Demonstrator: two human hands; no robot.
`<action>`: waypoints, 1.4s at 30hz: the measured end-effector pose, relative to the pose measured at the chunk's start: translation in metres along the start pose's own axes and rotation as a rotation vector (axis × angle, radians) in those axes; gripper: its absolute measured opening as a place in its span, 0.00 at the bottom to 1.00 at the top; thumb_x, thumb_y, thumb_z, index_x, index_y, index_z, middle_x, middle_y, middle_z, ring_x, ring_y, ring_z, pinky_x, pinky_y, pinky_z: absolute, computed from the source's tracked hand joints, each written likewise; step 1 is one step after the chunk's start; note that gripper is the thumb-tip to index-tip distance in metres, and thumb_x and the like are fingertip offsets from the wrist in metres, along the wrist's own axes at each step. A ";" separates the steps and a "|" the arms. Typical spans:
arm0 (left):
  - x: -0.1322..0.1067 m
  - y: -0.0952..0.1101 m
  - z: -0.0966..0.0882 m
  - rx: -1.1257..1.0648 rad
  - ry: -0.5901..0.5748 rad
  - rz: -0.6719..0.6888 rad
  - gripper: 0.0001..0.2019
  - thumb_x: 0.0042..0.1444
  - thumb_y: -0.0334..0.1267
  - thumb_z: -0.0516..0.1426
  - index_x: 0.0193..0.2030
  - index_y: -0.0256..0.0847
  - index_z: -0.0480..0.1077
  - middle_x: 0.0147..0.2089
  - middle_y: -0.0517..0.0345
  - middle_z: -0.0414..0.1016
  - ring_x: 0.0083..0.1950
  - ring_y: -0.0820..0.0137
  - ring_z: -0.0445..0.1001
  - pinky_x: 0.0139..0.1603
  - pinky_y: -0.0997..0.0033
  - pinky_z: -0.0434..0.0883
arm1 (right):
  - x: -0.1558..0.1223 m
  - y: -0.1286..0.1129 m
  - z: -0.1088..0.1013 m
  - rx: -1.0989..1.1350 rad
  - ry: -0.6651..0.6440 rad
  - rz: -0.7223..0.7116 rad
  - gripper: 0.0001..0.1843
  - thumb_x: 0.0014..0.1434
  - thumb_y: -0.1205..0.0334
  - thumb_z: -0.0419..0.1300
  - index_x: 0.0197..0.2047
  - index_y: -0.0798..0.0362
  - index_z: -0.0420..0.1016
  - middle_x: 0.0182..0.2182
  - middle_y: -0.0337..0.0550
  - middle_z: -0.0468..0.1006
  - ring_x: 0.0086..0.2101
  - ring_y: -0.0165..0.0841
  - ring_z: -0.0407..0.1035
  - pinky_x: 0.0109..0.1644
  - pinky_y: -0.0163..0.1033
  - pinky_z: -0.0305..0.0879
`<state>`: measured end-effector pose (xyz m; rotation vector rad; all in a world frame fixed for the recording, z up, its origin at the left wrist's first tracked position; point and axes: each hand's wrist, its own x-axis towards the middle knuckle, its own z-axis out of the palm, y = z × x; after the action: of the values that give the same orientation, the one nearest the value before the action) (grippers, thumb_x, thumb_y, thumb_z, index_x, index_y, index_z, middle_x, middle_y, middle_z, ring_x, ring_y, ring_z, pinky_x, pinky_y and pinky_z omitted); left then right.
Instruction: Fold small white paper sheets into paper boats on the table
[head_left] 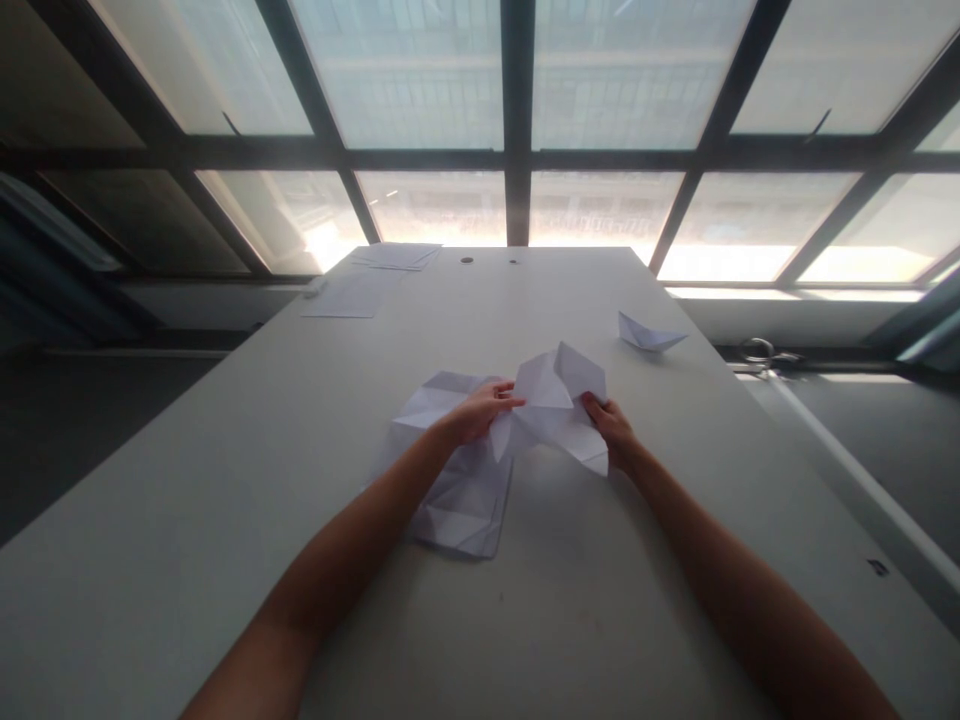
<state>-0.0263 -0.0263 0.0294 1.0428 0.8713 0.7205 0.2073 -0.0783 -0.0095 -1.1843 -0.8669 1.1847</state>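
A creased sheet of white paper, partly folded with raised peaks, is held up between my two hands above the table. My left hand grips its left edge with the fingers closed on it. On the right side, my right hand pinches the paper between thumb and fingers. Under my left forearm lie several creased white sheets, partly hidden by the arm. A folded paper boat rests on the table to the right, beyond my right hand.
The white table stretches away toward large windows. Flat white sheets lie at its far left. Two small dark round spots show near the far edge. A small dark mark is at the right edge.
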 end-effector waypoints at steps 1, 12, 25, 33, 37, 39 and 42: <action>-0.003 0.003 -0.001 0.038 -0.076 -0.045 0.21 0.41 0.39 0.71 0.43 0.37 0.75 0.41 0.45 0.80 0.34 0.61 0.79 0.30 0.68 0.74 | -0.001 -0.001 -0.001 0.002 -0.047 0.047 0.23 0.50 0.42 0.67 0.31 0.56 0.77 0.22 0.45 0.79 0.21 0.37 0.72 0.22 0.37 0.69; 0.001 -0.017 0.026 0.540 0.433 0.588 0.18 0.62 0.48 0.54 0.25 0.40 0.66 0.21 0.64 0.62 0.24 0.74 0.60 0.26 0.75 0.57 | -0.001 -0.008 0.001 0.138 -0.078 0.296 0.10 0.49 0.67 0.65 0.37 0.57 0.79 0.26 0.46 0.82 0.22 0.37 0.74 0.23 0.38 0.71; -0.063 0.047 0.018 0.856 0.760 0.799 0.17 0.68 0.43 0.49 0.32 0.41 0.72 0.17 0.65 0.60 0.20 0.72 0.62 0.26 0.74 0.57 | 0.005 -0.023 -0.009 -0.030 0.276 0.028 0.09 0.48 0.58 0.66 0.28 0.56 0.75 0.21 0.41 0.76 0.20 0.31 0.67 0.21 0.34 0.64; -0.134 0.018 -0.022 0.431 0.555 0.360 0.12 0.55 0.47 0.61 0.38 0.39 0.74 0.27 0.60 0.73 0.24 0.71 0.70 0.21 0.77 0.64 | -0.007 -0.036 0.002 -0.310 -0.127 -0.214 0.19 0.50 0.48 0.64 0.30 0.58 0.77 0.23 0.39 0.75 0.23 0.29 0.64 0.23 0.32 0.58; -0.165 0.003 -0.045 0.204 0.464 0.143 0.26 0.44 0.43 0.68 0.52 0.39 0.74 0.34 0.53 0.79 0.28 0.68 0.75 0.24 0.74 0.69 | -0.009 -0.037 0.014 -0.353 -0.411 -0.078 0.22 0.48 0.45 0.66 0.29 0.58 0.78 0.21 0.38 0.74 0.21 0.29 0.63 0.22 0.32 0.59; -0.180 0.002 -0.053 0.241 0.444 0.105 0.27 0.44 0.44 0.68 0.52 0.39 0.75 0.33 0.53 0.79 0.28 0.67 0.75 0.24 0.74 0.69 | -0.004 -0.034 0.021 -0.395 -0.486 -0.074 0.22 0.48 0.44 0.66 0.28 0.58 0.78 0.20 0.37 0.73 0.20 0.27 0.61 0.22 0.31 0.58; -0.197 0.005 -0.064 0.424 0.472 0.125 0.23 0.48 0.49 0.65 0.49 0.38 0.77 0.30 0.55 0.79 0.25 0.69 0.72 0.23 0.75 0.67 | 0.018 -0.031 0.039 -0.436 -0.546 -0.103 0.22 0.50 0.44 0.65 0.30 0.58 0.79 0.21 0.37 0.74 0.21 0.27 0.62 0.23 0.31 0.58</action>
<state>-0.1768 -0.1627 0.0690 1.3357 1.4183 0.9311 0.1806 -0.0516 0.0275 -1.1488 -1.6435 1.2929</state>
